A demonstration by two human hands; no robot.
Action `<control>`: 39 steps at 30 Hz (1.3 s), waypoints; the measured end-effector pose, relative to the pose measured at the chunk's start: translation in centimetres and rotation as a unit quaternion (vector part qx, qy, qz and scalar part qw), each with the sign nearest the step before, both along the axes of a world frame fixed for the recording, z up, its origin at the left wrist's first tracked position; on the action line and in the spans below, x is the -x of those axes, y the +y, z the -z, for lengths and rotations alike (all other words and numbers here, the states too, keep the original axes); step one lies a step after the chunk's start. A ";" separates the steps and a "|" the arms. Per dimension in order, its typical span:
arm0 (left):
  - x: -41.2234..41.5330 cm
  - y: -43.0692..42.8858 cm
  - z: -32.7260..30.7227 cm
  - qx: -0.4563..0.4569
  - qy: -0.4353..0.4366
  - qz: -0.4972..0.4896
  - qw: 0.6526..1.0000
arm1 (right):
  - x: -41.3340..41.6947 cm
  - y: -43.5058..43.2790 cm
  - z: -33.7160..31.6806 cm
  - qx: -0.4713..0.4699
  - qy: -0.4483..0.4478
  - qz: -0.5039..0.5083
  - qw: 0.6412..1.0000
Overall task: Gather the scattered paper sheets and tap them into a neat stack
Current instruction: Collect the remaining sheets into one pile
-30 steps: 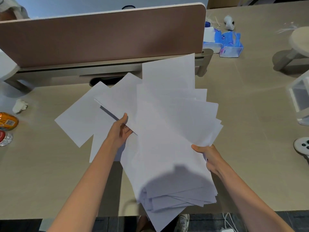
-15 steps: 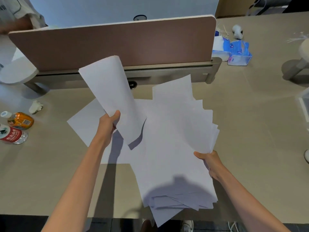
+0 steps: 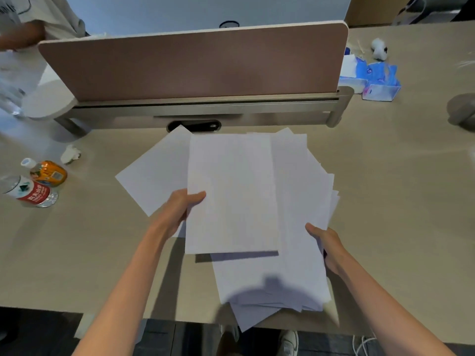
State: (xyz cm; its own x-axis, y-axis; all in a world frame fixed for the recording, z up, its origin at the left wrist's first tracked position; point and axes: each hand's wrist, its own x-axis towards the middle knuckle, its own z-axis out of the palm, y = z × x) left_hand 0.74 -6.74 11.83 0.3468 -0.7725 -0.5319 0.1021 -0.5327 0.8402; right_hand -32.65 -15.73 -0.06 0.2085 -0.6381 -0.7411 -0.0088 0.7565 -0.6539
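Both hands grip paper over the beige wooden desk (image 3: 385, 188). Left hand (image 3: 180, 209) pinches the left edge of a single white paper sheet (image 3: 231, 194), thumb on top and fingers beneath, laying it flat over the loose pile of white sheets (image 3: 295, 253). Right hand (image 3: 325, 242) clasps the pile's right edge, thumb on top. One more white sheet (image 3: 154, 173) lies skewed on the desk, left of the pile and partly under it. Beyond the pile stands a brown desk partition panel (image 3: 192, 65). Far left of the pile lie two plastic bottles (image 3: 38, 183).
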 end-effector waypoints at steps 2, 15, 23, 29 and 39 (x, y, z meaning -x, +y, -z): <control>0.9 0.5 2.7 -0.038 -0.018 0.012 0.999 | 0.3 0.1 0.4 -0.010 -0.016 0.006 1.000; 8.6 -0.8 11.8 -0.061 -0.141 0.134 0.979 | 0.8 0.6 -0.5 -0.067 -0.108 0.004 0.992; 9.7 -0.1 12.8 -0.094 -0.124 0.197 0.968 | 0.2 0.0 0.3 0.019 -0.007 -0.047 0.999; 8.9 1.8 11.8 -0.064 -0.168 0.013 0.984 | -0.6 0.0 0.5 0.080 0.020 -0.007 0.997; 6.8 4.7 10.1 -0.082 -0.110 -0.223 0.965 | 0.5 0.2 -1.5 0.050 -0.033 0.035 0.998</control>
